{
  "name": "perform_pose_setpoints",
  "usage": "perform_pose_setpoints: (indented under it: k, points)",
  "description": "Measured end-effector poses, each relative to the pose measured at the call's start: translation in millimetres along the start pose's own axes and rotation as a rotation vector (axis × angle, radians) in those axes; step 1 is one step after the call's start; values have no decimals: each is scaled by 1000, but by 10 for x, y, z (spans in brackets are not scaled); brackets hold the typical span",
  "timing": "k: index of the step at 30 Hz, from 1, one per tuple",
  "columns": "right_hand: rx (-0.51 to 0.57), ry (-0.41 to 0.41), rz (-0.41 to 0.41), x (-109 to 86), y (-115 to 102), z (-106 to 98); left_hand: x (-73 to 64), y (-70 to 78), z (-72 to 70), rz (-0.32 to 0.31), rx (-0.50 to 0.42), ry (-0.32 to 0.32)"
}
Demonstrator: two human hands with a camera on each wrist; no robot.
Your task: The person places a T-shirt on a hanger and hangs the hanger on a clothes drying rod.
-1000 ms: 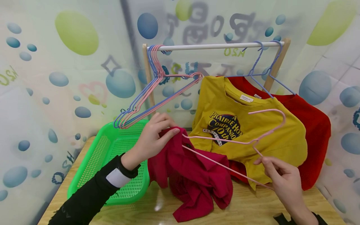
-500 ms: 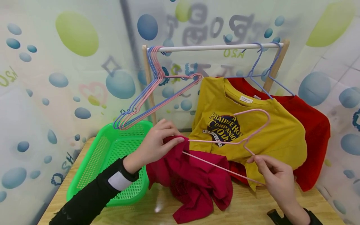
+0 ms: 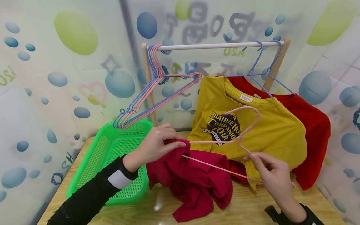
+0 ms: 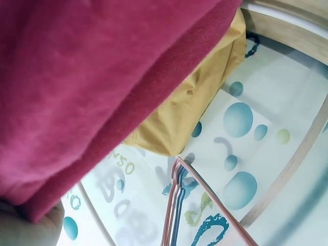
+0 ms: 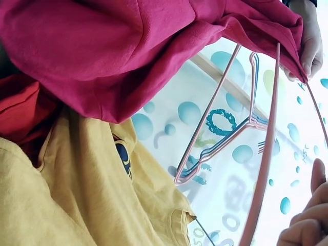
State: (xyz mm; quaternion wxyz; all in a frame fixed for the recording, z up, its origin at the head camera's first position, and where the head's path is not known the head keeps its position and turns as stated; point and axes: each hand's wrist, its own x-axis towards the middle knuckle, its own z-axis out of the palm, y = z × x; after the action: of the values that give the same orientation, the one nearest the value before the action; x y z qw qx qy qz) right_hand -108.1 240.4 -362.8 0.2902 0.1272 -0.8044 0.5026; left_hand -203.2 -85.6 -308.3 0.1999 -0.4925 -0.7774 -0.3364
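Note:
My left hand (image 3: 157,145) pinches the edge of a crumpled dark red garment (image 3: 202,181) between thumb and fingers. One end of a pink hanger (image 3: 209,141) lies inside that garment, so its tip is hidden. On the hanger's other shoulder, my right hand (image 3: 271,173) grips the wire with thumb and fingers, its hook pointing up and left. Most of the garment sags onto the table. In the right wrist view the hanger's lower bar (image 5: 266,154) runs up into the cloth (image 5: 169,51). The left wrist view is largely filled by the red fabric (image 4: 102,77).
Behind stands a rack with a white rail (image 3: 213,46). Several pink and blue hangers (image 3: 157,78) hang at its left. A yellow T-shirt (image 3: 253,131) and a red garment (image 3: 315,134) hang on blue hangers at its right. A green basket (image 3: 140,193) sits left on the wooden table (image 3: 135,215).
My right hand has moved left with the pink hanger, pushing it further into the red garment. My left hand has shifted slightly down and right, still pinching the cloth.

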Motion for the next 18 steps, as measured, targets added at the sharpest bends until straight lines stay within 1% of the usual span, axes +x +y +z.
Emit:
perform_pose_setpoints:
  k: [7,15,18]
  points:
    - [18,-8,-10,28,-21,102,3,16,41,-42,-24,-11]
    - [21,13,-108,36,-12,190,13,26,81,-39,-28,3]
    - [6,21,-122,40,-15,221,13,25,95,-42,-31,13]
